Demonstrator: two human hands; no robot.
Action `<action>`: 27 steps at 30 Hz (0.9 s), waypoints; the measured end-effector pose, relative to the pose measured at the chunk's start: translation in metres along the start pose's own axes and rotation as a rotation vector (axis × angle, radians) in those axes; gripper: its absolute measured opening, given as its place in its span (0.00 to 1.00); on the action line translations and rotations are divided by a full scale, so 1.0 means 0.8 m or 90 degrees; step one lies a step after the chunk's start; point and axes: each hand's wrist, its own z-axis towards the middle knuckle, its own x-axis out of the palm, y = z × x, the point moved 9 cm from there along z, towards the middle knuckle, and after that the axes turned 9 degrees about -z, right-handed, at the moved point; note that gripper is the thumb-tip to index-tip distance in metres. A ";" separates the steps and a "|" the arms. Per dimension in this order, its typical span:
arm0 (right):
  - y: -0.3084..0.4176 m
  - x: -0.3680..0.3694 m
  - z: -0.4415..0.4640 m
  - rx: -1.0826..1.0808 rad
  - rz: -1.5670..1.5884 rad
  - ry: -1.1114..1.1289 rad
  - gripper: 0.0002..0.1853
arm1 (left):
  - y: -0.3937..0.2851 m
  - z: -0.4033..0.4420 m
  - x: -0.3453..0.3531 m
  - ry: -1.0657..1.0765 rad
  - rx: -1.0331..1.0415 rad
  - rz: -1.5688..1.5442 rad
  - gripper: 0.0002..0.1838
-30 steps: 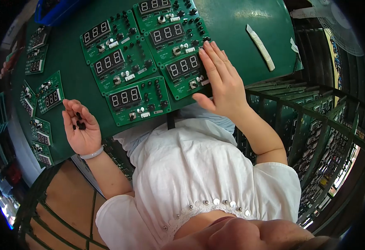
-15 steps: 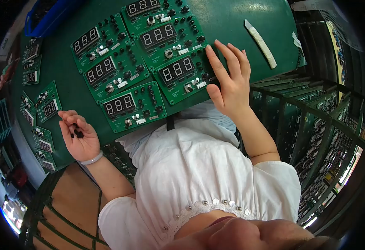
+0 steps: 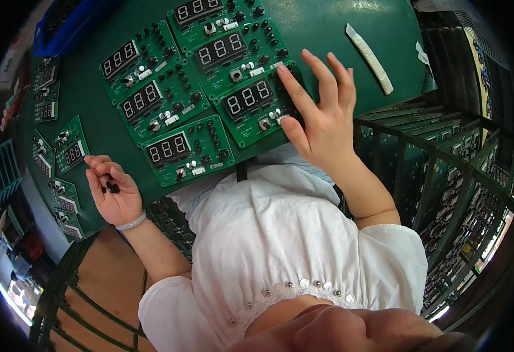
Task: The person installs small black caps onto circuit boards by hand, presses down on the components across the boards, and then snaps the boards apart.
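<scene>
My left hand (image 3: pixel 116 190) is palm up at the table's near left edge, its fingers curled over a few small black parts (image 3: pixel 112 187) in the palm. Spread fingers mark my right hand (image 3: pixel 324 114), which hovers over or touches the right edge of a green circuit board (image 3: pixel 248 108) with a three-digit display; I cannot tell whether it makes contact. That hand partly covers the board's right side. Further boards lie beside it in two columns, among them one nearest me (image 3: pixel 186 149) and one at the middle left (image 3: pixel 157 105).
A wrapped knife (image 3: pixel 371 61) lies on the green table (image 3: pixel 309 23) to the right. More boards (image 3: pixel 72 152) lie at the far left, below a blue bin (image 3: pixel 66 26). Racks (image 3: pixel 438 158) filled with boards stand to my right.
My right hand has shifted slightly left over the near board, its index finger and thumb now further across the edge. My left hand has hardly moved.
</scene>
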 end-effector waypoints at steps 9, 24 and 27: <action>0.007 -0.005 0.011 -0.031 -0.015 0.027 0.29 | 0.001 0.000 -0.001 0.005 -0.004 0.005 0.18; 0.013 0.000 -0.022 -0.007 0.060 -0.041 0.25 | -0.003 -0.002 -0.002 0.007 0.001 0.026 0.18; 0.008 0.006 -0.025 0.017 0.098 -0.045 0.24 | -0.004 -0.002 -0.003 0.010 0.005 0.027 0.18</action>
